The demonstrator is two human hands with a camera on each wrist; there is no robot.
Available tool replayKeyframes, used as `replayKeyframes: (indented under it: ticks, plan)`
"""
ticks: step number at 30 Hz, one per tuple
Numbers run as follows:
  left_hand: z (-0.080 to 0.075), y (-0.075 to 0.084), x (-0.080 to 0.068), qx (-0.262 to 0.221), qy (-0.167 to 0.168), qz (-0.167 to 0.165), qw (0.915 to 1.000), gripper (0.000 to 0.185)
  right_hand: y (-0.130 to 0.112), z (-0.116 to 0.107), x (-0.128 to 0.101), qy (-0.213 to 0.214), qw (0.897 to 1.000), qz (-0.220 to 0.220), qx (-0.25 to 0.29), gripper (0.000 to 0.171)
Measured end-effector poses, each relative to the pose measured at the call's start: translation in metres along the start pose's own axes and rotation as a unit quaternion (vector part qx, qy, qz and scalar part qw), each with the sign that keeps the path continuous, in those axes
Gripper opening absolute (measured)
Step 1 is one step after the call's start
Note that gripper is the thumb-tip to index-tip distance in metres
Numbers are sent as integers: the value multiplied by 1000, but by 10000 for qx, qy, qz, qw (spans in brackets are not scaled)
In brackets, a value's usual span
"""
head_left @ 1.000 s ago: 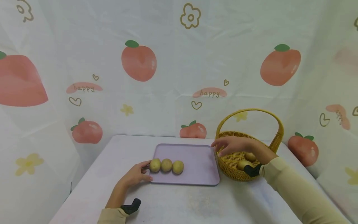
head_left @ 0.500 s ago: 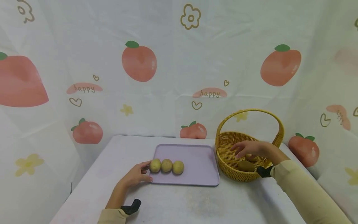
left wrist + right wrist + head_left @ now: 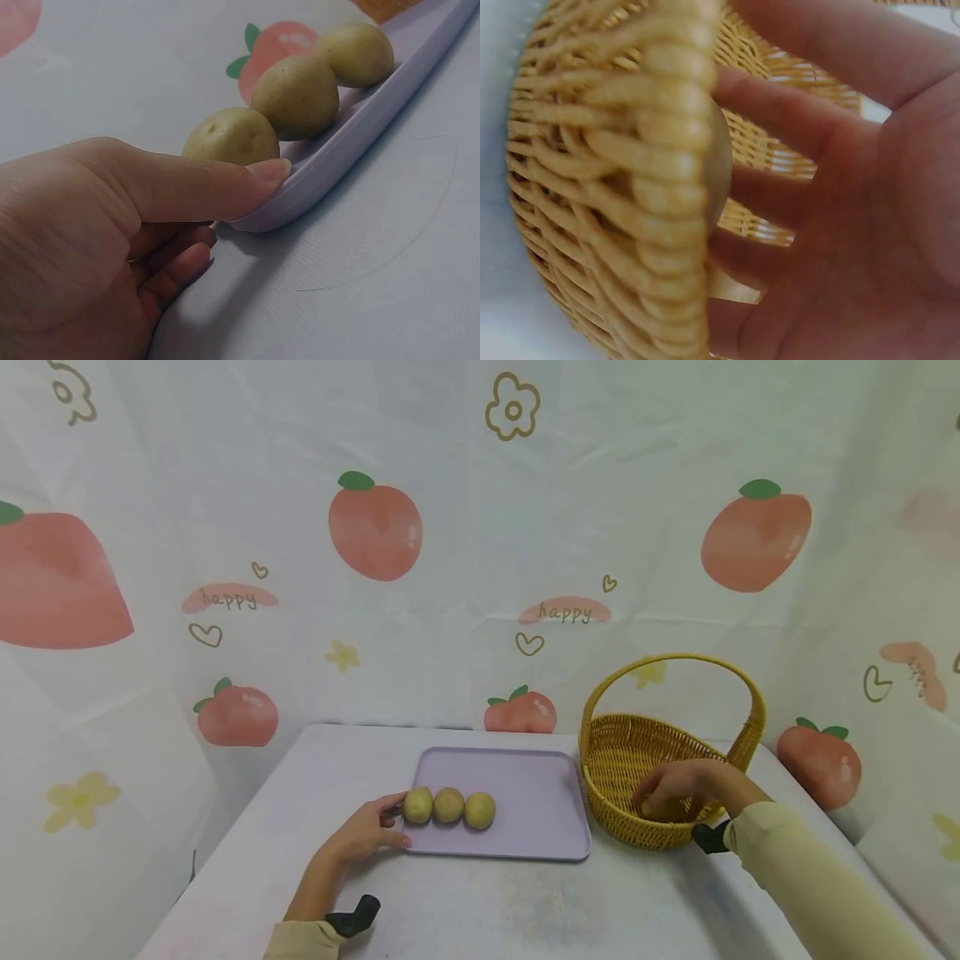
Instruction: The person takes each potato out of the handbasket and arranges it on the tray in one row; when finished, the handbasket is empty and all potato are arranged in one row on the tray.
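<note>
My left hand point(image 3: 365, 832) holds the left edge of a lilac tray point(image 3: 532, 810). In the left wrist view the thumb lies along the tray's rim, with the other fingers bent below it. Beside that hand, three potatoes sit in a row on the tray: a left potato point(image 3: 417, 805), a middle potato point(image 3: 448, 806) and a right potato point(image 3: 480, 811). Inside the wicker basket point(image 3: 637, 837), my right hand point(image 3: 684, 778) reaches over a potato point(image 3: 663, 812) by the near wall. The basket rim hides its fingertips in the right wrist view, where part of the potato point(image 3: 720, 165) shows.
The basket's tall arched handle point(image 3: 678, 657) rises above my right hand. The basket stands just right of the tray on a white-covered table point(image 3: 480, 910). A white cloth point(image 3: 450, 635) printed with fruit hangs behind and at the sides.
My right hand has moved right from above the basket's left rim, then down into the basket over a potato. The left hand, tray and its three potatoes stay in place.
</note>
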State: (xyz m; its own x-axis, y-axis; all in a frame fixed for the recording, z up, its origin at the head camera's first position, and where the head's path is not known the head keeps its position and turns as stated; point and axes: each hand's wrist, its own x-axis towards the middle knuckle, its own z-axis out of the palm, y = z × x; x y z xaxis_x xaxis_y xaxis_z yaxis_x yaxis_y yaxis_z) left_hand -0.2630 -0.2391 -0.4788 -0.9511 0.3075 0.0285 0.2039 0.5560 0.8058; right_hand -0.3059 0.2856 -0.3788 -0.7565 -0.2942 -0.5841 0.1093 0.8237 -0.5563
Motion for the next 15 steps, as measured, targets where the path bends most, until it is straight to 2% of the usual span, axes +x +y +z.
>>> replayKeyframes:
  ticks: [8, 15]
  plan:
    - [-1, 2, -1, -58, 11, -26, 10000, 80, -3, 7, 3, 229, 9979, -92, -602, 28]
    - [0, 1, 0, -25, 11, -37, 10000, 80, -4, 15, 2, 608, 9952, -386, -656, 21]
